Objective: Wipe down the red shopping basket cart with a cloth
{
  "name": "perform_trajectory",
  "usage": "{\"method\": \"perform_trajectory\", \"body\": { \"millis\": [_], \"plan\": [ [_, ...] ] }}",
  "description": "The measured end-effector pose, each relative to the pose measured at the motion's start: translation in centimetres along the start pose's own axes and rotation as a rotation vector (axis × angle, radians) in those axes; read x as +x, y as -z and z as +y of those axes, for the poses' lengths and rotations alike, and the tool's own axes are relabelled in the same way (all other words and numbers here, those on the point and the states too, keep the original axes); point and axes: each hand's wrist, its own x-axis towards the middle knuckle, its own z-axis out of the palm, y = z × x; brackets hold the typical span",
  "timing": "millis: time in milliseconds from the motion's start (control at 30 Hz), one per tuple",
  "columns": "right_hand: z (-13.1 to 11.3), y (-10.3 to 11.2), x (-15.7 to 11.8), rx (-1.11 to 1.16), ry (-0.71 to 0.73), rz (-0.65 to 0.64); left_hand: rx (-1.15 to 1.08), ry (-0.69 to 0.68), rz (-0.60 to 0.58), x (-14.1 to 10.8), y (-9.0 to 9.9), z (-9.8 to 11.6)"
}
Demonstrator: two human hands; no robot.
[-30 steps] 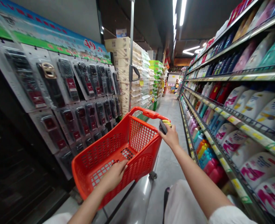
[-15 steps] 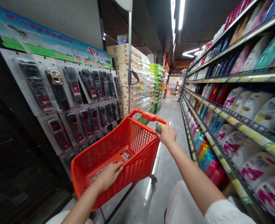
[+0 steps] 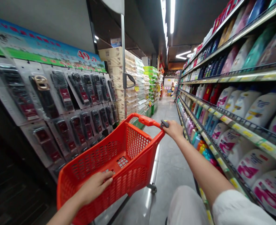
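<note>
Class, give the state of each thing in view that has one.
Red cart: upright, open-topped
Left hand: fingers extended over the cart's near side
Right hand: closed on grey item, at cart handle
Belts: packaged, hanging
Pale packs: stacked
Shelf bottles: standing in rows
Ceiling light: lit

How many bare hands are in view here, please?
2: the left hand at the near side of the red plastic shopping cart, the right hand at its handle; no others show.
</note>
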Motion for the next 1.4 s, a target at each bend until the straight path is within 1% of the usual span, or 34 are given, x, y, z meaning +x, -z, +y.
{"method": "perform_trajectory", "body": {
  "millis": [67, 133, 167, 233, 300, 367, 467, 533, 600, 667, 700, 733, 767, 867, 900, 967, 1033, 1067, 1133, 1167, 1200, 1233, 1267, 1300, 1367, 1400],
  "plan": [
    [0.5, 0.0, 1.3, 0.068, -0.051, 0.048, 0.044, 0.001, -0.053, 1.8, 0.8, 1.5],
    [0.3, -0.5, 1.5, 0.124, -0.041, 0.035, -0.056, -0.041, -0.047, 4.2, 1.1, 3.2],
    [0.1, -0.8, 1.4, 0.133, -0.023, -0.002, -0.142, -0.067, -0.032, 5.6, 0.9, 4.0],
    [-0.3, -1.3, 1.3, 0.103, 0.016, -0.091, -0.298, -0.112, -0.059, 7.9, 0.0, 5.0],
    [-0.7, -1.3, 1.5, 0.022, 0.046, -0.129, -0.366, -0.152, -0.071, 9.3, -1.1, 5.3],
    [-1.2, -1.2, 2.2, -0.073, 0.074, -0.158, -0.382, -0.170, -0.058, 9.9, -2.1, 4.9],
    [-3.1, -1.5, 3.6, -0.150, 0.153, -0.196, -0.376, -0.168, -0.054, 9.9, -2.6, 4.1],
    [-4.8, -2.4, 4.2, -0.155, 0.196, -0.174, -0.379, -0.155, -0.061, 9.7, -2.5, 3.8],
    [-6.2, -3.4, 4.7, -0.136, 0.210, -0.140, -0.400, -0.137, -0.060, 9.7, -2.5, 3.8],
    [-6.7, -4.1, 5.5, -0.124, 0.215, -0.127, -0.442, -0.118, -0.057, 9.8, -2.6, 3.8],
    [-6.5, -4.3, 6.0, -0.108, 0.212, -0.134, -0.464, -0.108, -0.052, 9.9, -2.6, 3.8],
    [-5.9, -4.3, 6.5, -0.036, 0.185, -0.158, -0.485, -0.098, -0.045, 9.9, -2.7, 3.8],
    [-5.1, -4.3, 7.0, 0.088, 0.138, -0.195, -0.503, -0.085, -0.038, 9.9, -2.7, 3.7],
    [-2.1, -4.3, 7.7, 0.563, -0.038, -0.312, -0.553, -0.049, -0.036, 9.9, -2.9, 3.3],
    [-1.1, -4.4, 7.5, 0.678, -0.072, -0.333, -0.571, -0.041, -0.043, 9.9, -2.9, 3.2],
    [0.4, -4.9, 6.4, 0.779, -0.078, -0.340, -0.597, -0.032, -0.055, 9.9, -2.9, 3.0],
    [1.2, -5.8, 5.0, 0.956, -0.133, -0.283, -0.605, -0.021, -0.046, 10.1, -3.0, 2.9],
    [1.3, -6.3, 4.2, 1.060, -0.179, -0.214, -0.611, -0.020, -0.042, 10.2, -3.0, 2.9],
    [1.0, -7.3, 2.6, 1.210, -0.293, 0.006, -0.649, -0.034, -0.045, 10.5, -3.2, 3.1],
    [0.7, -7.9, 1.6, 1.225, -0.346, 0.130, -0.681, -0.046, -0.056, 10.6, -3.2, 3.2],
    [0.1, -8.5, 0.5, 1.192, -0.384, 0.237, -0.718, -0.057, -0.072, 10.8, -3.3, 3.4],
    [-0.6, -9.2, -0.8, 1.137, -0.411, 0.317, -0.752, -0.064, -0.090, 10.9, -3.3, 3.7],
    [-1.4, -10.0, -2.3, 1.074, -0.426, 0.362, -0.776, -0.064, -0.103, 11.1, -3.4, 3.9],
    [-2.3, -10.8, -4.0, 1.014, -0.429, 0.382, -0.790, -0.062, -0.114, 11.2, -3.4, 4.2],
    [-4.2, -12.6, -7.3, 0.913, -0.383, 0.344, -0.792, -0.058, -0.120, 11.4, -3.4, 4.6],
    [-4.9, -13.3, -8.6, 0.896, -0.364, 0.342, -0.781, -0.056, -0.121, 11.5, -3.4, 4.7]
  ]
}}
